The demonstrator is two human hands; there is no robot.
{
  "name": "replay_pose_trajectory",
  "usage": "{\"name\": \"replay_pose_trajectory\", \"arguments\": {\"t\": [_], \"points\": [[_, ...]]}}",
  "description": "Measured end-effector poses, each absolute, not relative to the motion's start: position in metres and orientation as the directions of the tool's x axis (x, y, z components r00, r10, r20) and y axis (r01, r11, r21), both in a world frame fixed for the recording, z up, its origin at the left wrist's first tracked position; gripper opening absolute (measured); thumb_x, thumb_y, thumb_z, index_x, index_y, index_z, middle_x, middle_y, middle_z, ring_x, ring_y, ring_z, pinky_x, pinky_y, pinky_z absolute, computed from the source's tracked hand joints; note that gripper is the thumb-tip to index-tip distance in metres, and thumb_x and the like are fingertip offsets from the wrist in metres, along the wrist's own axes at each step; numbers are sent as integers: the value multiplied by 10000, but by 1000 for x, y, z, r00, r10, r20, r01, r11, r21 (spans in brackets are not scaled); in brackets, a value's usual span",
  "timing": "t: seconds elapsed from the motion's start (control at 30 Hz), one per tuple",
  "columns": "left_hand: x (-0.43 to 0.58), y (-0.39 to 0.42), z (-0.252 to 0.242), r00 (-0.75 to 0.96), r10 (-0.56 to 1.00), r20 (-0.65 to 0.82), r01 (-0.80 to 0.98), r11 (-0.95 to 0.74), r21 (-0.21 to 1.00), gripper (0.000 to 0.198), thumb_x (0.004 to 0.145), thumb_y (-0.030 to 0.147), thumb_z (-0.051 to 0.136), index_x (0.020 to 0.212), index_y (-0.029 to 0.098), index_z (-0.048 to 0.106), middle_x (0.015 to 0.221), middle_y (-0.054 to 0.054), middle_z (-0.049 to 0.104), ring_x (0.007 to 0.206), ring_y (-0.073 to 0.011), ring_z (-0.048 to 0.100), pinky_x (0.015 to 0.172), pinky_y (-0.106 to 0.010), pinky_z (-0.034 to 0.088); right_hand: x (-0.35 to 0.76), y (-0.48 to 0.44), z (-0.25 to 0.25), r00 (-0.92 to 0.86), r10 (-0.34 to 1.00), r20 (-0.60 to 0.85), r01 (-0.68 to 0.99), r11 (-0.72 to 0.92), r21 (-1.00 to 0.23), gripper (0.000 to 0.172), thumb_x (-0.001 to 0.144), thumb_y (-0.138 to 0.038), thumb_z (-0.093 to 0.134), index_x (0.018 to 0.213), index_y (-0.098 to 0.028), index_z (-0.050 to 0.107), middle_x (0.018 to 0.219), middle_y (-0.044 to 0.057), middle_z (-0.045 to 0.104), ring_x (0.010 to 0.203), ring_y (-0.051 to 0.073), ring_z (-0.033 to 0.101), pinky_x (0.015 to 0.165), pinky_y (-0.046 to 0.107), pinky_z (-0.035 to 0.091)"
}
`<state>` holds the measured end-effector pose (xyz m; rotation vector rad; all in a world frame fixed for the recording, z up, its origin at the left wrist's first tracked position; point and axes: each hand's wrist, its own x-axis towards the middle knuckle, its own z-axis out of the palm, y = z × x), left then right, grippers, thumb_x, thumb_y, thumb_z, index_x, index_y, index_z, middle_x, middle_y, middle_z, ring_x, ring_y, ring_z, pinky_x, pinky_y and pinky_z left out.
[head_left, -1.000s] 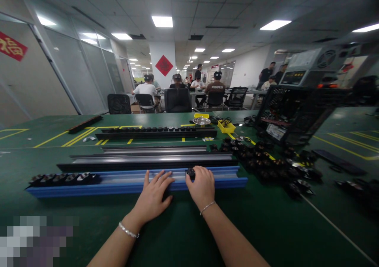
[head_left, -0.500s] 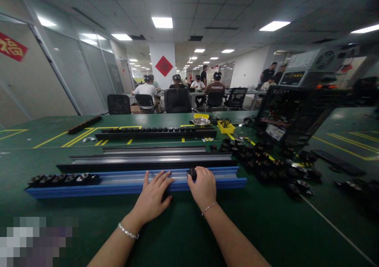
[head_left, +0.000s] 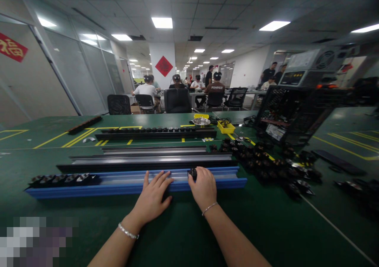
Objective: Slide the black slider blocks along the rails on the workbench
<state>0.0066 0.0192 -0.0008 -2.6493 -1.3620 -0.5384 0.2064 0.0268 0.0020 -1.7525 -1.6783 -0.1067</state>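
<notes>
A long blue channel rail (head_left: 118,188) lies across the green table in front of me. My left hand (head_left: 152,198) rests on its middle with the fingers spread, holding nothing. Just to the right, my right hand (head_left: 204,186) grips a small black part (head_left: 192,174) between thumb and fingers, at the rail's channel. My fingers cover much of that part, and I cannot tell its exact kind. Several similar black parts (head_left: 62,179) with shiny tops sit in a row inside the rail's left end.
Behind the blue rail lie black rails (head_left: 148,160) and a farther rail filled with black parts (head_left: 148,130). A heap of black parts (head_left: 260,160) spreads at right, near an open computer case (head_left: 284,113). Beyond are a yellow tray (head_left: 226,127) and a metal dish (head_left: 201,121).
Both hands hold nearly the same place. The black part in my right hand has shifted very slightly to the right. In the background, a standing person has moved a little right.
</notes>
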Motion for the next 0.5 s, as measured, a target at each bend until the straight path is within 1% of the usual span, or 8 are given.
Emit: {"name": "replay_pose_trajectory", "arguments": {"t": [0.17, 0.37, 0.5], "points": [[6, 19, -1, 531, 767, 359, 806, -588, 63, 512, 785, 269, 516, 1287, 310, 426, 1394, -55, 444, 1304, -293, 349, 1065, -653, 20, 207, 28, 1, 153, 839, 522, 908, 89, -410, 285, 825, -282, 473, 1017, -129, 617, 1037, 113, 648, 1025, 226, 534, 923, 344, 364], [7, 19, 0, 530, 769, 356, 808, -586, 61, 517, 786, 259, 514, 1292, 308, 420, 1399, -57, 438, 1310, -288, 340, 1067, -648, 10, 206, 29, 2, 148, 854, 499, 911, 78, -404, 298, 833, -281, 460, 1022, -104, 607, 1040, 124, 641, 1039, 228, 525, 937, 341, 352], [7, 19, 0, 530, 768, 359, 807, -587, 64, 519, 784, 263, 521, 1292, 306, 423, 1393, -62, 445, 1303, -291, 352, 1064, -650, 19, 206, 30, -1, 159, 840, 518, 915, 71, -396, 273, 827, -261, 462, 1009, -115, 604, 1017, 125, 639, 1038, 230, 520, 922, 343, 364]]}}
